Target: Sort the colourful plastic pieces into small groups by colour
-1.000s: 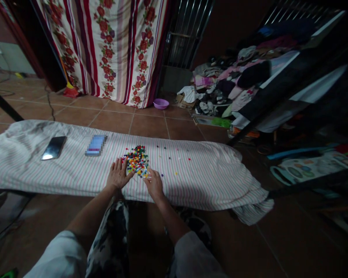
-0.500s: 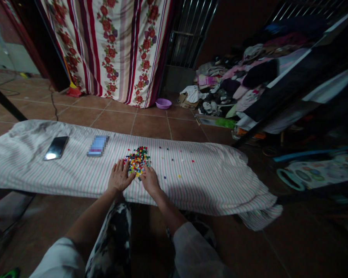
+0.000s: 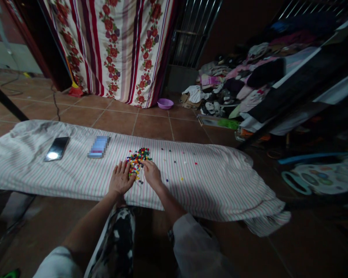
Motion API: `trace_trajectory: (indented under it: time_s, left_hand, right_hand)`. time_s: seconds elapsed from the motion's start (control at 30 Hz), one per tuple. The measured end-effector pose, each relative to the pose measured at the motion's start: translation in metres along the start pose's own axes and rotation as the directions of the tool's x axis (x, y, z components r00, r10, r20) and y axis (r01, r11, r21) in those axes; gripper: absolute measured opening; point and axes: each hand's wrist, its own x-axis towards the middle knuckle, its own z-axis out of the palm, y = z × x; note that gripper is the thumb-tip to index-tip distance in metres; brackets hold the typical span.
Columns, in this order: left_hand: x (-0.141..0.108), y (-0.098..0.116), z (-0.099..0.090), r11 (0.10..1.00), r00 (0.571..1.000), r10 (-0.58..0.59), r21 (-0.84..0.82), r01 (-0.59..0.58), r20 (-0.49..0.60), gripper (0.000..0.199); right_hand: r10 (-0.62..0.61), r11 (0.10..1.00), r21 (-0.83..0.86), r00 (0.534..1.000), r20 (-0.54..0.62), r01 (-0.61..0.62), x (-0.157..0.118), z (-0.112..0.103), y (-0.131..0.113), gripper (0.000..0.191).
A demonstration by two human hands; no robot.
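A heap of small multicoloured pieces [image 3: 139,156], like beads or tiny blocks, lies on a striped cloth [image 3: 208,193]. My left hand [image 3: 121,179] rests flat against the heap's left side, fingers stretched out and slightly apart. On the right side, my right hand [image 3: 152,173] touches the pieces with curled fingers, thumb and forefinger close together. Whatever those fingertips hold, if anything, is too small to make out. Several single pieces lie scattered to the right, among them a red piece [image 3: 195,163] and a yellow piece [image 3: 182,178].
Left of the heap lie a dark phone [image 3: 57,148] and a second phone [image 3: 98,147] with a blurred screen. Beyond the cloth, a purple basin [image 3: 165,103] stands on the tiled floor by a floral curtain [image 3: 127,50]. Piled clothes [image 3: 237,81] fill the back right.
My right hand has shifted slightly up along the heap's right side, its fingers more curled. Pieces near the heap's lower edge are more spread out. My left hand stays flat; the view has shifted slightly.
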Motion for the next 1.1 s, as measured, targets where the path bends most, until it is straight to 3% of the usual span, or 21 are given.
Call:
trace_trajectory:
  time_s: [0.2,0.47,0.93,1.1]
  left_hand:
    - [0.000,0.000,0.002,1.000,1.000,-0.016,-0.006,0.016,-0.019,0.068]
    - [-0.001,0.000,0.001,1.000,1.000,-0.003,0.004,0.003,-0.024,0.067]
    - [-0.003,-0.001,-0.006,0.996,0.997,0.053,-0.069,-0.058,-0.064,0.057]
    - [-0.003,0.000,-0.010,0.996,0.997,0.056,-0.065,-0.060,-0.059,0.056]
  right_hand:
    - [0.096,0.987,-0.126,0.995,-0.028,-0.099,0.028,-0.006,0.018,0.034]
    - [0.159,0.966,-0.205,0.987,-0.021,-0.160,0.040,-0.001,0.011,0.021]
    - [0.083,0.989,-0.113,0.990,-0.110,-0.096,0.008,-0.010,-0.011,0.015]
    - [0.179,0.984,0.027,0.976,-0.127,-0.177,-0.003,-0.027,0.003,0.018]
